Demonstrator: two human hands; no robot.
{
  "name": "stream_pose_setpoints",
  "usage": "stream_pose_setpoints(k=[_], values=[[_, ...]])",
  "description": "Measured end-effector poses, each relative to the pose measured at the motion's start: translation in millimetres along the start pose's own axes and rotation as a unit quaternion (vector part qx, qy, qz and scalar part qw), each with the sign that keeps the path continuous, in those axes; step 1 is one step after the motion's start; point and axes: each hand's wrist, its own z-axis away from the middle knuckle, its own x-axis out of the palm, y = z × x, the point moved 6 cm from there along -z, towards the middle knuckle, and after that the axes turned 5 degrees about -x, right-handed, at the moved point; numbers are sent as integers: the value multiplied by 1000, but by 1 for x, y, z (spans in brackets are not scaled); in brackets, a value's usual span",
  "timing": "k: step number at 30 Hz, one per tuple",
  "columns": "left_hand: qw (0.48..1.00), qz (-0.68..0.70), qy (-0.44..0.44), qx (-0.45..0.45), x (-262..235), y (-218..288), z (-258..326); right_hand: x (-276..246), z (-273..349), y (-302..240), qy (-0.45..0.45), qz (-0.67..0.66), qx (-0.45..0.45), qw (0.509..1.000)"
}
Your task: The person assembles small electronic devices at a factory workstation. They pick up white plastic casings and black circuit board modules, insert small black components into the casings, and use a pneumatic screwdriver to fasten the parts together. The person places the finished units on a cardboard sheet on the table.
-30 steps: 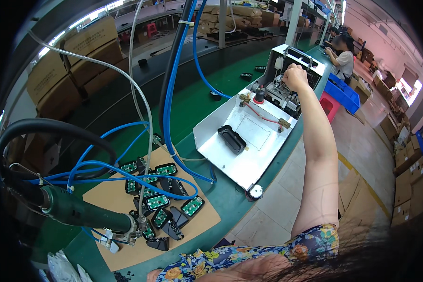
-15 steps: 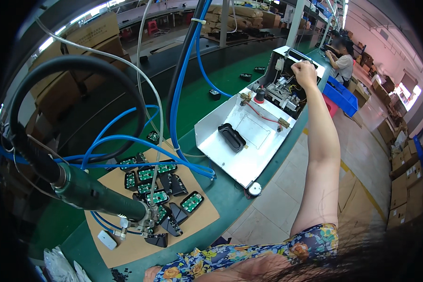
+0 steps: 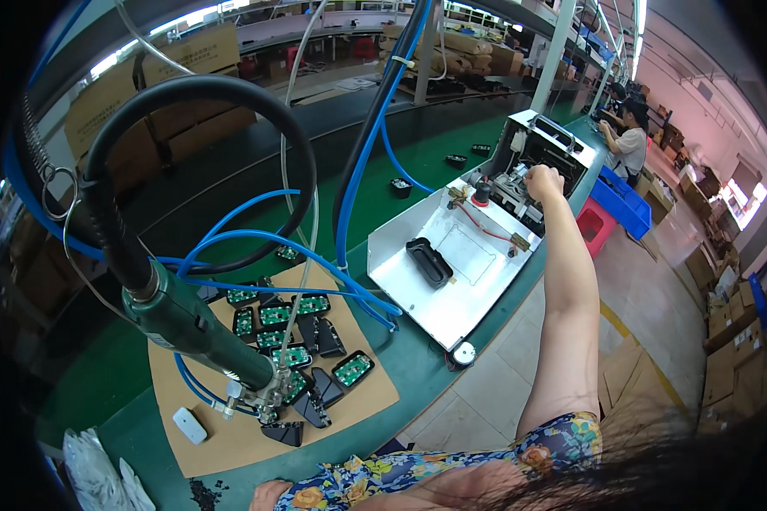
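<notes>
My right hand (image 3: 544, 182) reaches far out over the opened white machine (image 3: 435, 315). Its fingers are curled together above the metal mechanism (image 3: 513, 189) inside, and whatever they grip, if anything, is hidden. A black oval plastic part (image 3: 429, 262) lies in the machine's white tray, below a red tube (image 3: 477, 219) with brass-coloured fittings. My left hand (image 3: 270, 494) rests at the bench's near edge, mostly cut off by my sleeve and the picture's rim, so its fingers do not show. Close to it are small black bits (image 3: 206, 494).
Several black housings with green circuit boards (image 3: 353, 369) lie on a cardboard sheet (image 3: 230, 451). Over them hangs a green electric screwdriver (image 3: 200, 332) with blue hoses (image 3: 256, 243). A white oblong device (image 3: 189, 425) lies nearby. Blue bins (image 3: 615, 200) stand beyond; a co-worker (image 3: 629, 140) sits farther off.
My right hand has come down and nearer, from the machine's upper far end to its inner mechanism. The view has shifted slightly. My left hand stays at the bench edge.
</notes>
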Motion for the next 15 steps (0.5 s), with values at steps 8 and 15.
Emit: stream_pose_setpoints(k=[8, 15], values=[[1000, 0, -2, -1, 3, -3, -1, -7, 0, -5, 90, 59, -60, 992], [1000, 0, 1, -1, 1, -4, 4, -18, 1, -11, 90, 69, -78, 991]])
